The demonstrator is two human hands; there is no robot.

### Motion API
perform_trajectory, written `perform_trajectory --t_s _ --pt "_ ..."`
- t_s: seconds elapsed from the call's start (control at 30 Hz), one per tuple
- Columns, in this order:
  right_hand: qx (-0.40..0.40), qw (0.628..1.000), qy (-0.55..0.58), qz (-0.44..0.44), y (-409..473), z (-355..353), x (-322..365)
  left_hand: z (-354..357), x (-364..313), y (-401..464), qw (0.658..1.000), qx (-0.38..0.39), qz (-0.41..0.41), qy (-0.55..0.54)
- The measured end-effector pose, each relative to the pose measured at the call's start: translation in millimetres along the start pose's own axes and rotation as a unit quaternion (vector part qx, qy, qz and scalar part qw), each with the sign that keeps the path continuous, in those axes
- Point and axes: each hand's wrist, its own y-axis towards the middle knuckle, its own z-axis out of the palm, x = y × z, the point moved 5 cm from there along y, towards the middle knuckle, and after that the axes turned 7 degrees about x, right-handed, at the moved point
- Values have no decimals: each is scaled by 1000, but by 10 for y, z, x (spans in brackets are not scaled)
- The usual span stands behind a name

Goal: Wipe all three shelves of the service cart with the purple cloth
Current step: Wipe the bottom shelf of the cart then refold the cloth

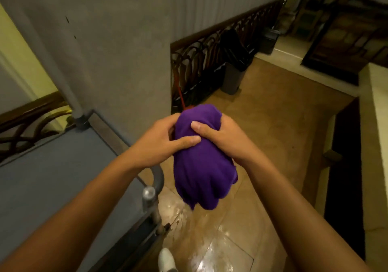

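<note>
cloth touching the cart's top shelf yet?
No, the purple cloth is bunched in the left hand and right hand, held over the floor beside the top shelf.

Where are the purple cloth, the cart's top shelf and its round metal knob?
bunched purple cloth (pixel 202 166): head view, middle of its hanging bulk.
grey-blue top shelf of the service cart (pixel 54 179): head view, bare surface.
round shiny metal knob (pixel 148 192): head view, its domed top.

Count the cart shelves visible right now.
1: the grey top shelf, left of both hands bunching the purple cloth over the floor. Lower shelves are hidden beneath it.
</note>
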Motion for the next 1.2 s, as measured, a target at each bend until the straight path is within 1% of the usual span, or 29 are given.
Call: perform_trajectory --t_s 0.07,0.17,0.23,0.3,0.37,0.4,0.47,0.57,0.63,0.7,0.77,0.8,0.87,0.93,1.0,1.07,1.13,1.2 --pt "50 993 92 51 339 65 -188 -222 45 123 999 -48 12 -17" --pt "138 963 186 136 791 199 -557 -602 178 205 991 -132 20 -21" --pt "183 924 273 194 1028 293 -847 -836 286 217 980 -191 20 -44" --pt "207 867 380 249 1232 431 -1107 -1066 410 212 964 -259 11 -57" --pt "228 821 450 269 1518 600 -1232 -1282 566 191 944 -326 -3 -46" --pt "248 812 458 263 1698 681 -1238 -1378 657 177 934 -356 -12 -38" --pt "303 811 437 245 2107 865 -1189 -1564 852 122 906 -422 -38 -20" --pt "411 824 320 221 2684 1213 -1109 -1799 1088 7 844 -526 -98 38" --pt "470 828 223 209 2996 1445 -1135 -1858 1207 -80 787 -590 -165 78" --pt "514 824 147 188 3289 1654 -1166 -1838 1318 -137 725 -650 -212 85" --pt "533 825 99 163 3483 1791 -1187 -1756 1452 -199 677 -694 -241 44" --pt "537 826 83 147 3554 1846 -1198 -1703 1523 -230 661 -712 -237 14" --pt "553 824 43 118 3633 1982 -1212 -1561 1658 -299 614 -756 -227 -35" --pt "563 823 1 81 3601 2104 -1254 -1420 1780 -393 564 -787 -243 -58" --pt "559 828 -15 54 3512 2194 -1322 -1297 1930 -499 524 -805 -266 -83" --pt "537 843 -19 34 3484 2247 -1370 -1209 2053 -547 507 -807 -279 -116" --pt "533 845 -15 37 3478 2277 -1390 -1199 2100 -569 513 -804 -274 -120" --pt "534 844 -38 31 3486 2271 -1380 -1197 2132 -592 520 -800 -277 -116"
